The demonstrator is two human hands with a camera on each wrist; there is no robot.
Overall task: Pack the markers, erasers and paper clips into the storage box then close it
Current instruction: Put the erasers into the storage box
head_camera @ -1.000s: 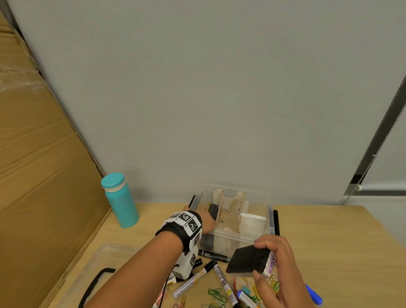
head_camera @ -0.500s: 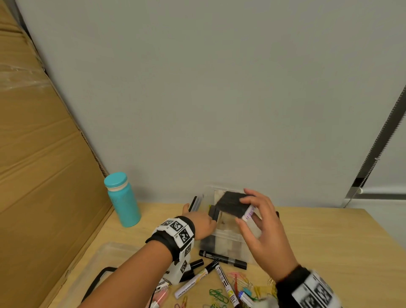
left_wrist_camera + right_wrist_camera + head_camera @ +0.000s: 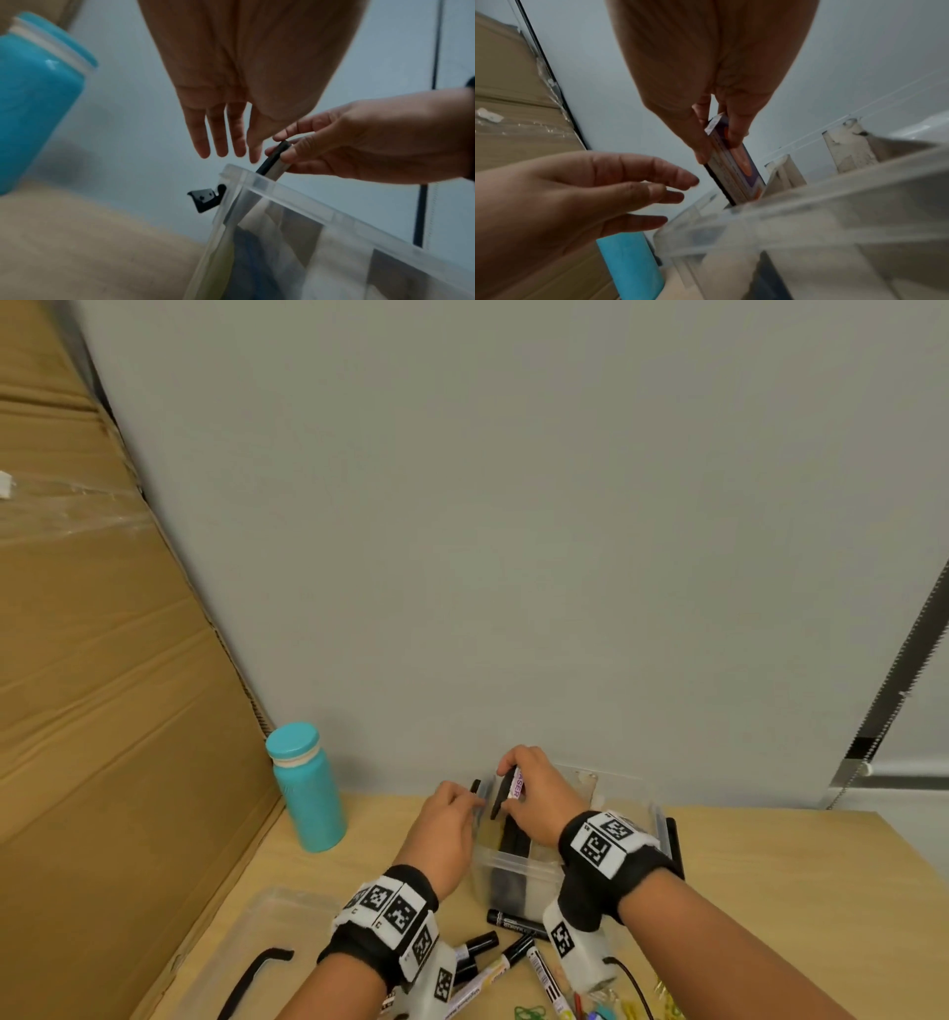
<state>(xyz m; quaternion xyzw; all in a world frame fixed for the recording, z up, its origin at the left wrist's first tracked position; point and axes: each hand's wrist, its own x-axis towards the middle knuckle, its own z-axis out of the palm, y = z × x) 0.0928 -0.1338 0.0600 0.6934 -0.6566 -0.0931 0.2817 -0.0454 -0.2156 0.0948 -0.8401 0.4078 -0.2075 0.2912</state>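
Note:
A clear storage box with cardboard dividers stands at the back of the table. My right hand pinches a flat whiteboard eraser, black felt on one side, on edge and partly lowered into the box's left compartment. My left hand hovers with straight fingers just left of the box rim, holding nothing. Markers and coloured paper clips lie on the table in front of the box.
A teal bottle stands to the left of the box. The clear lid with a black latch lies at the near left. A cardboard sheet leans along the left side. A grey wall is close behind the box.
My right hand carried the eraser from the table's front up over the box, turned it on edge and lowered it into the left compartment. My left hand stayed by the box's left rim.

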